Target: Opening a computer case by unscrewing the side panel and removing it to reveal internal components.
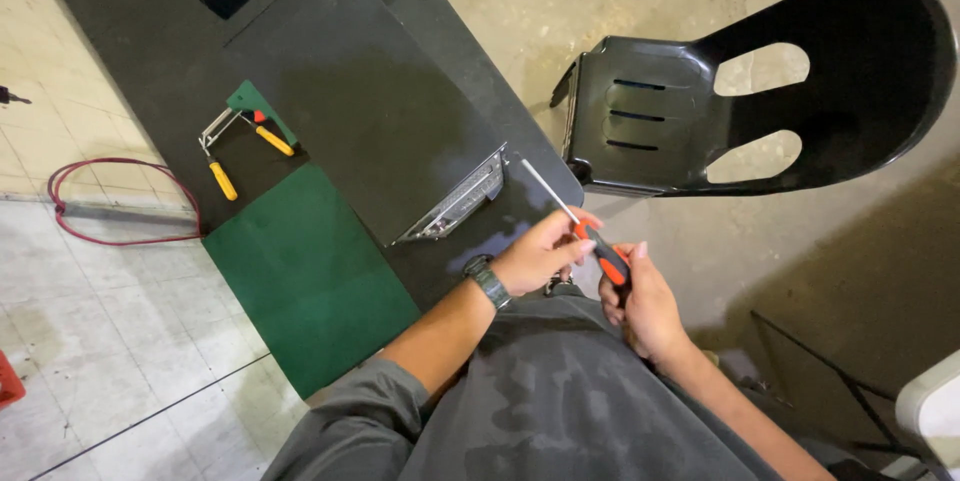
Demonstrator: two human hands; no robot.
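A screwdriver [590,231] with an orange and black handle and a long steel shaft sits between both hands. My right hand [645,306] grips the handle from below. My left hand [540,251], with a wristwatch on the wrist, pinches the upper end of the handle where the shaft begins. The shaft points up and left toward a dark flat panel [370,111] lying on the black table, whose near corner carries a metal bracket [460,203].
A green mat [310,271] lies on the table's left part. A hand tool with yellow grips [235,146] rests beside a small green piece. A black plastic chair [760,91] stands to the right. A red cable [120,201] loops on the tiled floor.
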